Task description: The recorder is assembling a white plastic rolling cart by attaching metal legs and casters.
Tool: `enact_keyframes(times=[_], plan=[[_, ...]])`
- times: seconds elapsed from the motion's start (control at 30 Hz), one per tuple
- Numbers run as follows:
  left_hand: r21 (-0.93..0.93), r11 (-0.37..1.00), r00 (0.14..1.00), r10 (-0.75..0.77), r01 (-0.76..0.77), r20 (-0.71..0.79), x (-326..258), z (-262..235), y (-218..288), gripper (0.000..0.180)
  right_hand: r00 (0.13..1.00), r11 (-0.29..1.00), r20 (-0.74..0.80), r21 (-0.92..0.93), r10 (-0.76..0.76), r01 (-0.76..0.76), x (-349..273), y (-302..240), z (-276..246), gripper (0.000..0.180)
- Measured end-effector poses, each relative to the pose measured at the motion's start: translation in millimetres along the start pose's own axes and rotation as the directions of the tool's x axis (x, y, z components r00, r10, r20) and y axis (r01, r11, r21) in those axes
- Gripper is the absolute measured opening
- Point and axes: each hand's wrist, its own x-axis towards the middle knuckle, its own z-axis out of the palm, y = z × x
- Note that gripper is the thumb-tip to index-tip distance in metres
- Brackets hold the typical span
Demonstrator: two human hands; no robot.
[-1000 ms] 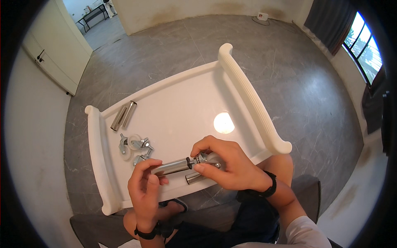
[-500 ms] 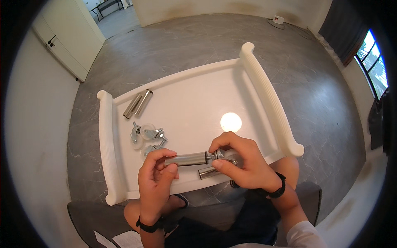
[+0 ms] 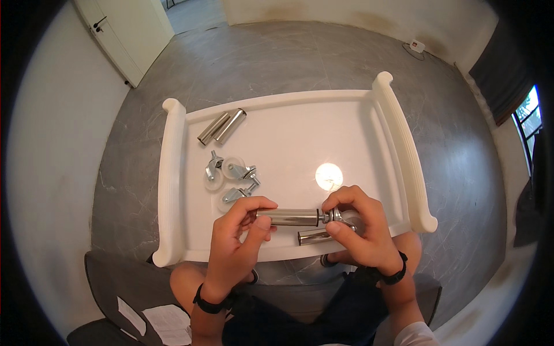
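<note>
My left hand [image 3: 236, 242] grips the left end of a shiny metal tube [image 3: 287, 217] held level over the near part of a white tray [image 3: 288, 138]. At the tube's right end, my right hand [image 3: 358, 228] pinches a small caster wheel [image 3: 340, 217] with its stem against the tube. A second short metal tube [image 3: 314, 236] lies on the tray just below the held one. Three loose caster wheels [image 3: 231, 180] lie in a cluster on the tray's left side. Two more metal tubes [image 3: 222, 127] lie side by side at the far left corner.
The tray has raised rounded side rails [image 3: 172, 179] and rests on a grey marbled floor [image 3: 288, 57]. A bright spot of reflected light [image 3: 329, 176] shows on the tray. A white door [image 3: 124, 34] stands at the far left, a paper sheet [image 3: 167, 323] by my knee.
The view has shifted so the tray sits more central. Both hands keep hold of the tube and caster, with the tube now held more level.
</note>
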Motion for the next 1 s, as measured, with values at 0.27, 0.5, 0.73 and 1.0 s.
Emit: enact_keyframes(times=[0.27,0.5,0.73,1.0], plan=[[0.012,1.0,1.0,-0.003,0.003,-0.002,2.9,-0.2,2.5,0.024,1.0,1.0,0.004,0.0,0.003,-0.003,-0.5,-0.8,1.3,0.021],[0.108,0.965,0.97,0.242,-0.24,-0.007,1.2,0.8,-3.2,0.023,1.0,1.0,0.003,0.013,0.001,-0.001,0.1,-1.4,1.4,0.022],[0.027,0.998,0.998,0.058,-0.058,0.007,1.7,0.3,-4.3,0.022,1.0,1.0,-0.008,0.017,-0.013,0.013,-0.1,-1.1,2.5,0.022],[0.025,1.0,0.999,-0.016,0.015,0.032,2.6,-3.1,-0.5,0.023,1.0,1.0,0.005,-0.014,-0.026,0.026,1.9,-0.8,1.4,0.022]])
